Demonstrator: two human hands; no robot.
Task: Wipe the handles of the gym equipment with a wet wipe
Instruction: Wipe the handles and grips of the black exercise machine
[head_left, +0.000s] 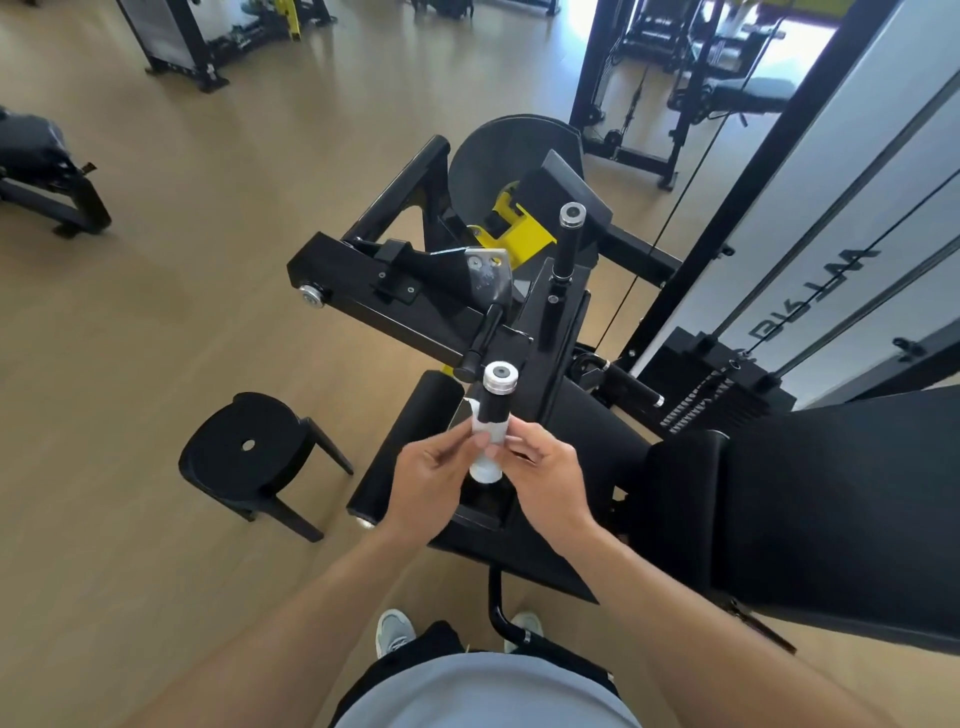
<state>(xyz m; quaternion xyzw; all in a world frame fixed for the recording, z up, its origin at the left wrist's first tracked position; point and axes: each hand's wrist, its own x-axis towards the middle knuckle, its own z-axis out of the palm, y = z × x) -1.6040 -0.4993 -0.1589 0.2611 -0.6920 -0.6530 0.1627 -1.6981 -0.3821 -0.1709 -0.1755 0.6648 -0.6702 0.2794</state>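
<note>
White wet wipe (485, 449) is wrapped round the lower part of the near handle (496, 402), an upright black grip w/ a silver end cap, at frame centre. Wipe is pinched from both sides: left hand (434, 480) w/ thumb and fingers curled onto it from the left, right hand (545, 475) w/ fingertips closed on it from the right. Neither hand is relaxed.

To do this step well, the wipe is best kept snug round the grip and drawn up toward the cap w/ a twisting motion, so the whole circumference is covered, incl. the bare black band just under the cap. The cap itself prob. needs a pass too. A second handle (566, 239) stands upright farther back, apart from the hands and w/ no wipe on it; it appears not yet done.

Around the handles is the black machine frame (395, 312) w/ a yellow bracket (511, 228); a padded seat (810, 499) lies to the right. A weight stack (722, 384) w/ cables sits beyond that. A black stool (249, 452) stands on the left. Flooring is light wood-look (156, 260); more gym machines are seen at the room's far end.
</note>
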